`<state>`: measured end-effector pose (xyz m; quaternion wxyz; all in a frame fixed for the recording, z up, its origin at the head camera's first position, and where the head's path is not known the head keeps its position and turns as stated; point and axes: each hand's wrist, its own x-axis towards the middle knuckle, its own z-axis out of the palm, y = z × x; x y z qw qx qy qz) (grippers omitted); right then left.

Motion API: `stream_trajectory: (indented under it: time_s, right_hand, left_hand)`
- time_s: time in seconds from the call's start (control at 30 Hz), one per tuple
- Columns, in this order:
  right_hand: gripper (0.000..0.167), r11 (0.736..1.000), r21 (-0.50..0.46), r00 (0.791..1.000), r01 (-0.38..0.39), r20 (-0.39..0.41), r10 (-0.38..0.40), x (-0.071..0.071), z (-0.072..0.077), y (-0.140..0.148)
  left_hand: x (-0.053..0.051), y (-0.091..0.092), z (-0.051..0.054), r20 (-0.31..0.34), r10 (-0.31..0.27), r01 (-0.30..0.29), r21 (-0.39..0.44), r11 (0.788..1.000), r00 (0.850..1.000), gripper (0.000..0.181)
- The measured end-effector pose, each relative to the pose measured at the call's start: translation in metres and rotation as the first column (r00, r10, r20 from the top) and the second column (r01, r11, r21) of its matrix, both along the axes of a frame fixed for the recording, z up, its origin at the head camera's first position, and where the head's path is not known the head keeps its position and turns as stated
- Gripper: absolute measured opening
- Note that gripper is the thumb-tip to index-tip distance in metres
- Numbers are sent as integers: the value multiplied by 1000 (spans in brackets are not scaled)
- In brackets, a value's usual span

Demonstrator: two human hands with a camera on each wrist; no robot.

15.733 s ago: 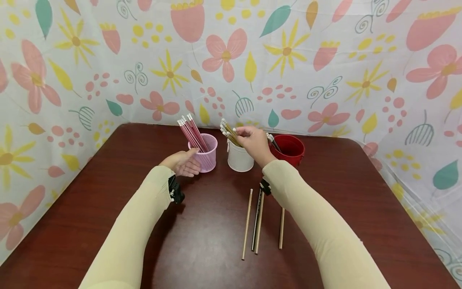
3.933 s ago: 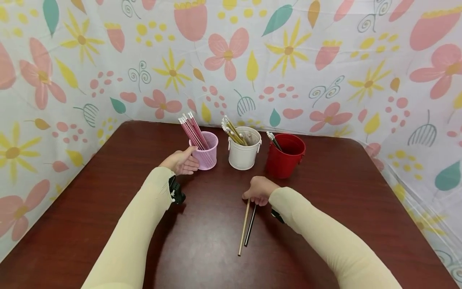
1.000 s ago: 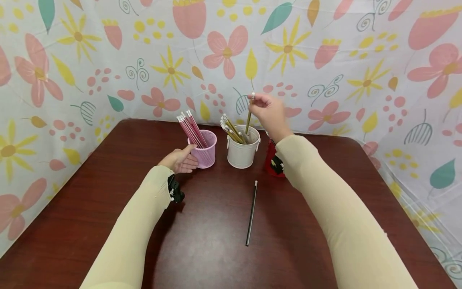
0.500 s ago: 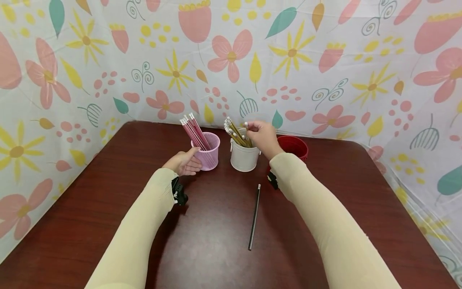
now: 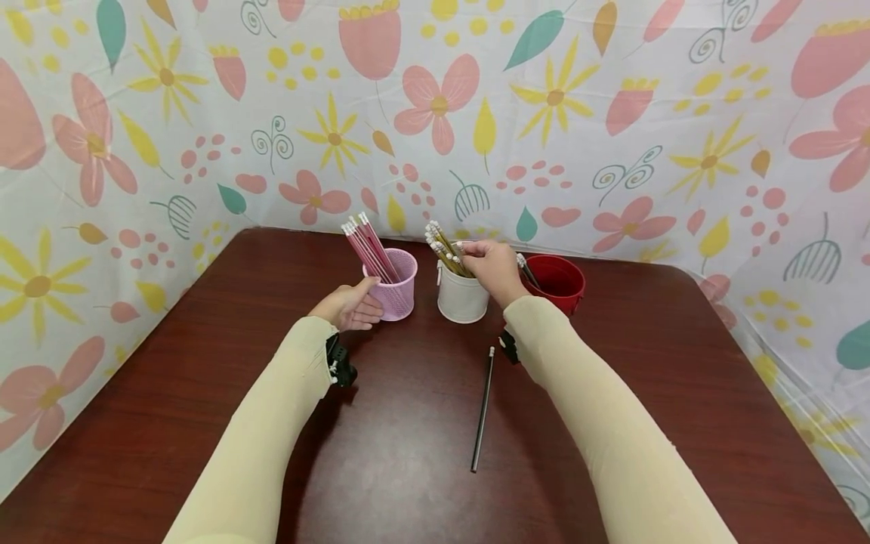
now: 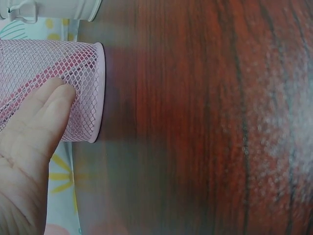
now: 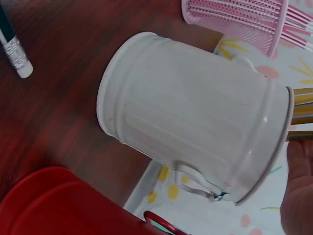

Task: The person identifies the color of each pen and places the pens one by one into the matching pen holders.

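Note:
My right hand (image 5: 496,270) is over the white bucket (image 5: 463,298), its thumb and fingers pinching a gold pencil near the white eraser end (image 5: 459,245). The pencil's lower part is hidden by the hand and the bucket wall. Several gold pencils (image 5: 440,243) lean to the left in that bucket. My left hand (image 5: 350,306) rests against the side of the pink mesh cup (image 5: 396,298), fingers straight, thumb by the rim. Pink pencils (image 5: 370,245) stand tilted in the cup. The left wrist view shows the fingertips (image 6: 63,93) against the mesh.
A single black pencil (image 5: 483,412) lies on the brown table (image 5: 394,468), eraser end toward the buckets. Behind the right hand stands a red bucket (image 5: 564,283) with dark pencils (image 5: 526,270) leaning in it. A flowered cloth (image 5: 435,174) hangs behind the table.
Earlier, gold and black pencils lay on the table; now one black pencil lies there. The right hand brought a gold pencil over the white bucket and lowered it in. The left hand stays at the cup.

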<state>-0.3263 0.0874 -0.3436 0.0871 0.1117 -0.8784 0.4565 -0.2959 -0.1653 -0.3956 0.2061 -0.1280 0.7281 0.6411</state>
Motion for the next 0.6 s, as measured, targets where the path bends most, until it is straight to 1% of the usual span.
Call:
stream_trajectory:
  time_s: [0.1,0.17,0.33,0.47,0.6]
  right_hand:
    - [26,999,26,999,19,30,-20,-1,-3,0]
    - [26,999,27,999,27,38,-28,-1,-5,1]
    - [26,999,36,999,37,21,-38,0,-8,1]
    - [30,999,46,999,25,34,-27,4,-6,2]
    - [31,998,51,999,24,46,-26,7,-3,7]
  left_hand:
    - [0,1,-1,2,10,-10,3,1000,1000,64]
    - [0,2,-2,5,5,-5,4,1000,1000,65]
    - [-1,4,-4,10,-1,1,5,1000,1000,67]
    - [-1,3,-4,17,-3,3,5,1000,1000,67]
    - [-1,2,-1,15,3,-3,2,1000,1000,67]
